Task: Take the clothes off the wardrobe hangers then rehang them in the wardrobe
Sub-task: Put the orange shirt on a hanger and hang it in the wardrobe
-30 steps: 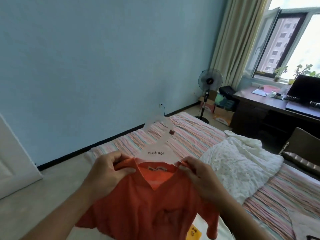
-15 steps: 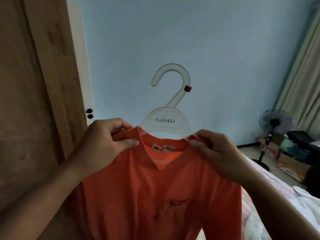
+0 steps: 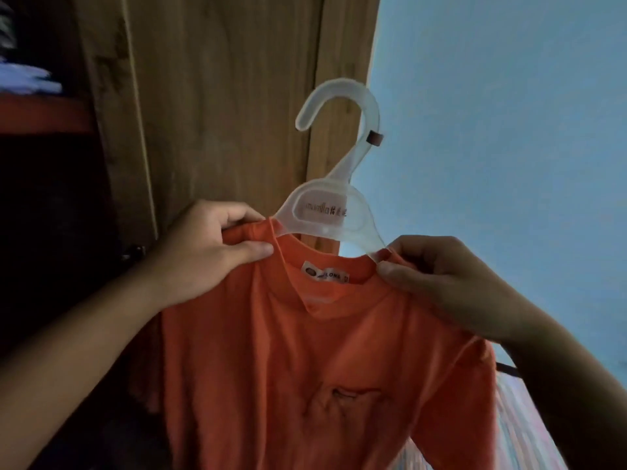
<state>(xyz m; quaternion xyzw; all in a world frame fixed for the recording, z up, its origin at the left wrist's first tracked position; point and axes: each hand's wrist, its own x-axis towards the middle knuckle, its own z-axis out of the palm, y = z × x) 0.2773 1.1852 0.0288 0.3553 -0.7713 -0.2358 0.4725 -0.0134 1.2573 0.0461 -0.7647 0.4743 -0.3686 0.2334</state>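
Both hands, left hand (image 3: 207, 252) and right hand (image 3: 441, 283), pinch orange shirt (image 3: 305, 368) shoulders on hanger (image 3: 334, 184); label "LONG".

A shirt (image 3: 305, 368) hangs on a hanger (image 3: 334, 184) at frame centre, its hook at 12 o'clock. The left hand (image 3: 207, 252) grips the shoulder at 9 o'clock, the right hand (image 3: 444, 279) at 3 o'clock. A wardrobe door (image 3: 230, 96) stands behind at 11 o'clock, a wall (image 3: 509, 113) at 2 o'clock, a bed (image 3: 529, 432) at 5 o'clock.
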